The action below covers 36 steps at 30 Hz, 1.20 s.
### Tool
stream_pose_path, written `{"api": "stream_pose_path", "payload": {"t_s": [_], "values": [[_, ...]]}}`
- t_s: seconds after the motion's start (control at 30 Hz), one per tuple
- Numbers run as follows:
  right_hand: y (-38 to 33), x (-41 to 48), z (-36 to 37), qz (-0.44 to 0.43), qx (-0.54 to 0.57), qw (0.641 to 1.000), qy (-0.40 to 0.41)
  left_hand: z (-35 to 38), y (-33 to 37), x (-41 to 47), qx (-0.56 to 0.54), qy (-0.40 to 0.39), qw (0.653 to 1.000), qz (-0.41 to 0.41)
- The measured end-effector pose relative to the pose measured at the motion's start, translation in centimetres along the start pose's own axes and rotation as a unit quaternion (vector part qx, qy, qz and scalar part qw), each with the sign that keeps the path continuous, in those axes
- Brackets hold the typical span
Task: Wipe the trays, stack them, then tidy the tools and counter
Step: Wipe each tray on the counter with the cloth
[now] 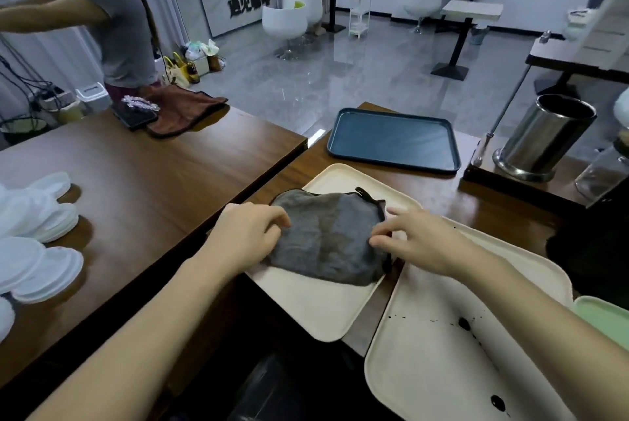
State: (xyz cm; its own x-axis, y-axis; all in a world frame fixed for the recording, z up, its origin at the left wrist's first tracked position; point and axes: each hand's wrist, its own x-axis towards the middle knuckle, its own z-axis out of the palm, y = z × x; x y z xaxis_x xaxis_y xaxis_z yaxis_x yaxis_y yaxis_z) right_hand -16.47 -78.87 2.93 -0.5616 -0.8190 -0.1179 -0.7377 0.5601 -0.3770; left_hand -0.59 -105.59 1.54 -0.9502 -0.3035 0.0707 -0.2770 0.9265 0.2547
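The grey cloth (326,240) lies bunched on the plain cream tray (316,308), and both hands work it from opposite sides. The left hand (248,233) curls its fingers into the cloth's left edge, while the right hand (418,240) pinches the black-trimmed right edge. The hands are apart with the cloth between them — a hold that looks meant to spread or refold it into a flat pad before wiping. The tray's near corner appears to overhang the counter (476,203) toward the person, probably to keep it within easy reach. Just beside it on the right, the spotted cream tray (442,362) carries dark splashes, so it likely waits its turn. A dark blue tray (391,140) sits farther back, apart from the others, and a green tray (609,318) shows at the right edge. Nothing is stacked yet — the task seems to be at an early stage.
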Motion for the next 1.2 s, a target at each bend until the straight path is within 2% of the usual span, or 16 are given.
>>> {"api": "stream_pose_path", "payload": {"t_s": [0.1, 0.2, 0.27, 0.4, 0.5, 0.6, 0.77, 0.87, 1.0, 1.1, 1.2], "values": [[0.4, 2.7, 0.3, 0.011, -0.005, 0.998, 0.058, 0.6, 1.2, 1.2, -0.028, -0.004, 0.999, -0.033], [0.2, 5.8, 0.8, -0.003, 0.002, 0.997, 0.081, 2.6, 3.5, 1.1, -0.025, 0.012, 0.998, -0.053], [-0.5, 7.8, 0.9, -0.053, -0.001, 0.996, 0.070, 4.1, 4.8, 0.6, -0.016, 0.029, 0.997, -0.072], [-2.2, 11.2, 1.6, -0.132, -0.010, 0.991, -0.001, 5.5, 6.0, -0.5, -0.007, 0.029, 0.994, -0.107], [-2.1, 12.5, 2.2, -0.140, -0.060, 0.988, -0.030, 5.6, 6.1, -0.9, -0.011, 0.024, 0.992, -0.121], [-1.6, 12.3, 1.9, -0.135, -0.087, 0.987, -0.024, 5.3, 5.6, -1.2, -0.028, 0.038, 0.991, -0.121], [-0.1, 10.9, 0.9, -0.096, -0.090, 0.991, -0.001, 4.2, 3.8, -0.7, -0.014, 0.054, 0.994, -0.095], [0.5, 9.5, 0.2, -0.063, -0.035, 0.997, 0.037, 3.2, 3.3, -0.2, -0.010, 0.070, 0.996, -0.062], [0.4, 7.9, -2.5, -0.035, 0.090, 0.987, 0.131, -0.2, 3.3, 1.9, -0.041, 0.161, 0.986, -0.009], [-0.1, 6.3, -4.4, -0.056, 0.149, 0.969, 0.188, -2.5, 3.3, 2.9, -0.067, 0.221, 0.972, 0.040], [-0.3, 4.5, -4.5, -0.060, 0.138, 0.978, 0.141, -2.7, 2.0, 2.5, -0.067, 0.179, 0.979, 0.076]]}}
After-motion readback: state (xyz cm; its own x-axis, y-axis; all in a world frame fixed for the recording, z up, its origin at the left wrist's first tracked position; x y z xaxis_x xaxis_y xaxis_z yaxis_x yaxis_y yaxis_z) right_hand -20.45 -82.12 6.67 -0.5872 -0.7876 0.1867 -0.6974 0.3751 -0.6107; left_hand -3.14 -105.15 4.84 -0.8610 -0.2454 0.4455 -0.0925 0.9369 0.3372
